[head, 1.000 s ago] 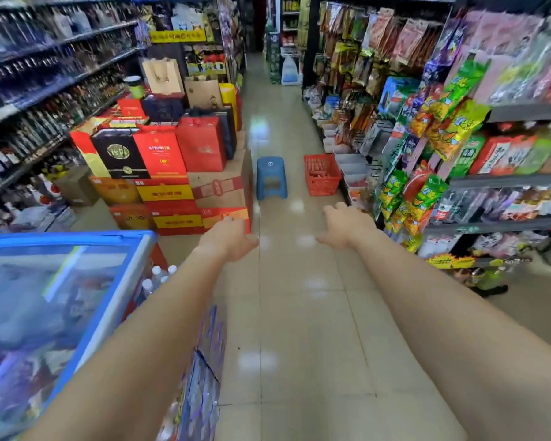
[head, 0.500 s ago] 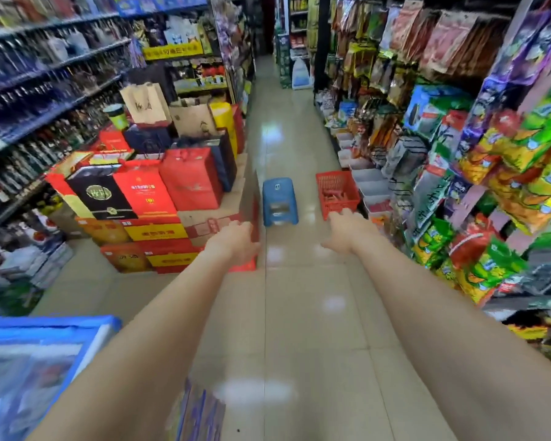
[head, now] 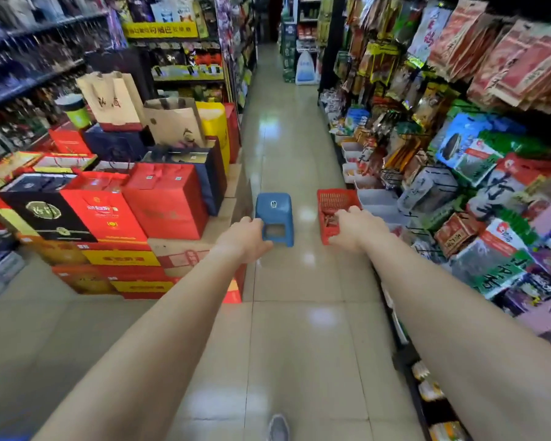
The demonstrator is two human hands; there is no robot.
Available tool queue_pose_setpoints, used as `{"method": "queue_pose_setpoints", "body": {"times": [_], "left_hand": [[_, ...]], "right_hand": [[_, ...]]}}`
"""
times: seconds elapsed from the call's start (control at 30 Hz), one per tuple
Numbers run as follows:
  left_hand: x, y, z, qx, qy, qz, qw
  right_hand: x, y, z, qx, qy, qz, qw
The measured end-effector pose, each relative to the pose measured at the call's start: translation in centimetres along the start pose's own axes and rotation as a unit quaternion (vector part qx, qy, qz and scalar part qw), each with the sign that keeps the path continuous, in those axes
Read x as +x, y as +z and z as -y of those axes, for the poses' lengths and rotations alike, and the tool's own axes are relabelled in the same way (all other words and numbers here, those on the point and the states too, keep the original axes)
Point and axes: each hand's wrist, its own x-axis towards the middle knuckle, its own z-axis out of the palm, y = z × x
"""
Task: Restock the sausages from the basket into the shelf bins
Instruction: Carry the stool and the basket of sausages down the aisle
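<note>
Sausages [head: 330, 221], seen only as reddish packets too small to show their direction, lie in a red plastic mesh basket [head: 336, 198] on the floor at 12 o'clock. Its long axis runs 12 to 6 along the aisle. At 10 o'clock, a yellow shelf banner [head: 161, 30] and stacked red cardboard gift boxes [head: 164, 202] bear Chinese characters. Left hand [head: 242, 238]: loosely curled, empty, in front of a blue plastic stool [head: 274, 205]. Right hand [head: 357, 229]: fingers relaxed, drooping, empty, overlapping the basket's near edge. White plastic shelf bins [head: 376, 197] stand just beside the basket at 1 o'clock.
</note>
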Motion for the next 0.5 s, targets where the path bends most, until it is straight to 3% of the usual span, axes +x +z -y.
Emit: {"method": "queue_pose_setpoints", "body": {"times": [0.27, 0.5], "left_hand": [[18.1, -7.1, -0.7, 0.006, 0.011, -0.01, 1.0], [34.4, -7.3, -3.4, 0.046, 0.023, 0.003, 0.999]], "right_hand": [[16.7, -6.5, -1.1, 0.01, -0.003, -0.015, 1.0], [32.7, -6.7, -5.8, 0.023, -0.002, -0.015, 1.0]]}}
